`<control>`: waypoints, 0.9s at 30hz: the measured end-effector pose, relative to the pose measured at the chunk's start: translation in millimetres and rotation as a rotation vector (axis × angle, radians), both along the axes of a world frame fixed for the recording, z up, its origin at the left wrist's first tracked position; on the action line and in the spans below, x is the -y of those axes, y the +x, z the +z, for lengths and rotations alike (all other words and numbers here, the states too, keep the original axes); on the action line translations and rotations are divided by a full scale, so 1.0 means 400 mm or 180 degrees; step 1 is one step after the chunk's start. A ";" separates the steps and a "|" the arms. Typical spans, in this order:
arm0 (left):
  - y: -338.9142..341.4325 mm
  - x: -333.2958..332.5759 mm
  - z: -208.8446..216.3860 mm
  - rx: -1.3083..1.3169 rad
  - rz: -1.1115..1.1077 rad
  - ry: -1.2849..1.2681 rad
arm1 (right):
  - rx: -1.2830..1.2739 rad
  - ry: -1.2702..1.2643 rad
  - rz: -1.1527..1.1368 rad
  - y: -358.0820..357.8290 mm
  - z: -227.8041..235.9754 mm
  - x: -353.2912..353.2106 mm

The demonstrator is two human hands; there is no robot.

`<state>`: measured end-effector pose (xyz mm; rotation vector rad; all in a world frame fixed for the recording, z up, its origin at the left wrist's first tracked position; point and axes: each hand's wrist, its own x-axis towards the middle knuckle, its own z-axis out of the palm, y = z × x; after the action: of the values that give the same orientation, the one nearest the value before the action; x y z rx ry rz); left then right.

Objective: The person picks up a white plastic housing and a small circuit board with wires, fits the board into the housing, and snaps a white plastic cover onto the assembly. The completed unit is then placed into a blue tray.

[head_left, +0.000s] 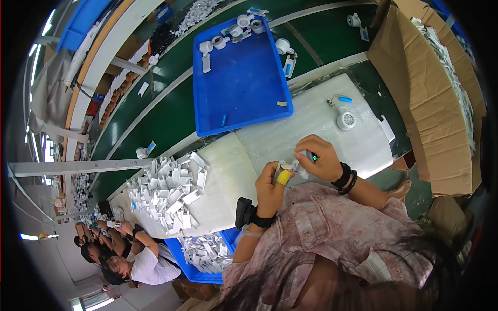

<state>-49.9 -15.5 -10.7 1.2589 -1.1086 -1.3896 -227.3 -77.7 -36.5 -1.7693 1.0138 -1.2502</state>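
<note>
My left hand (271, 191) is closed around a small white plastic part (287, 166) in front of my body. Something yellow (284, 177) covers the tip of its thumb, perhaps a finger cover or tape. Just to the right, my right hand (319, 155) is closed with its fingers curled toward the same part. A small dark piece with green spots (313, 156) shows by its fingers, too small to name. Beyond my right hand, a round white fan housing with a grille (346, 121) lies on the work surface, beside a blue cylindrical battery (345, 99) with wires.
A blue tray (244, 101) ahead holds several white fan pieces at its far end. White plastic shells (174, 186) are heaped on the left, with more in a blue bin (193, 273) below. A tall cardboard box (415, 98) stands right. A green conveyor (171, 98) runs behind; co-workers (155, 264) sit left.
</note>
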 end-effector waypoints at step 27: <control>0.028 0.009 -0.009 -0.0260 -0.0295 0.0202 | -0.0219 0.0006 0.0109 0.010 -0.003 0.005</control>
<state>-38.8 -19.1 -14.4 1.1976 -1.0860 -1.5429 -223.4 -79.6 -37.7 -1.8317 1.0185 -1.1743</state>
